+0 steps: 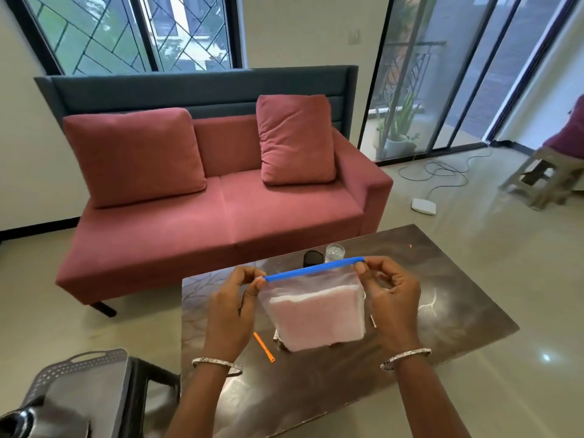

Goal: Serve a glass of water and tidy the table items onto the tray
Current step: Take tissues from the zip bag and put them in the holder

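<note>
Two grips are raised side by side above the dark bench (448, 289). The left grip (232, 308) pinches the left end of a blue zip strip (316, 269) between thumb and forefinger, and the right grip (393, 300) pinches its right end likewise. Between them hangs the clear zip bag (316, 317) with a pink and white folded stack inside; beyond it the glass of water (334, 251) stands near the bench's far edge, an orange stick (264, 346) lies near the left wrist, and the grey tray (79, 365) sits well apart at lower left.
</note>
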A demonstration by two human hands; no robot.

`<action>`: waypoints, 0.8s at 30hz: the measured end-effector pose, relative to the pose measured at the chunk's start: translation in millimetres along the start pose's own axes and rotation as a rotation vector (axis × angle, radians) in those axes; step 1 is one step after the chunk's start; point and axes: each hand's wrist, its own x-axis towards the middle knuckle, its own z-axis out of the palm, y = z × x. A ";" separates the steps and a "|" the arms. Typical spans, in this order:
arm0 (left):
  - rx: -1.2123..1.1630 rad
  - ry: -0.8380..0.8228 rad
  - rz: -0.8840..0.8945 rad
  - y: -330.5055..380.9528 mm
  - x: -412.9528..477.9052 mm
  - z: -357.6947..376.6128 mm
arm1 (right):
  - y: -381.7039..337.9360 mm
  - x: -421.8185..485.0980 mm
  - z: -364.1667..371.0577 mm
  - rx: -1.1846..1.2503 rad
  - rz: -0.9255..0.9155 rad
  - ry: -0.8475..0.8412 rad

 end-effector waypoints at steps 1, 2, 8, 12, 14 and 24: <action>-0.051 0.006 -0.017 3.5 6.3 7.9 | 2.3 11.6 -5.0 0.015 0.011 -0.034; -0.097 0.010 -0.037 6.6 12.0 13.7 | 4.0 21.5 -9.2 0.017 0.014 -0.071; -0.371 0.042 -0.104 37.2 48.2 56.2 | 14.0 69.5 -23.3 -0.059 -0.114 -0.113; -0.465 0.087 -0.134 58.7 63.3 81.0 | 8.3 89.2 -9.8 -0.125 -0.373 -0.100; -0.487 0.133 -0.135 65.7 69.0 89.5 | 7.8 96.6 1.4 -0.159 -0.501 -0.115; -0.547 0.217 -0.181 46.8 94.1 102.5 | 23.7 115.5 37.9 -0.364 -0.524 -0.253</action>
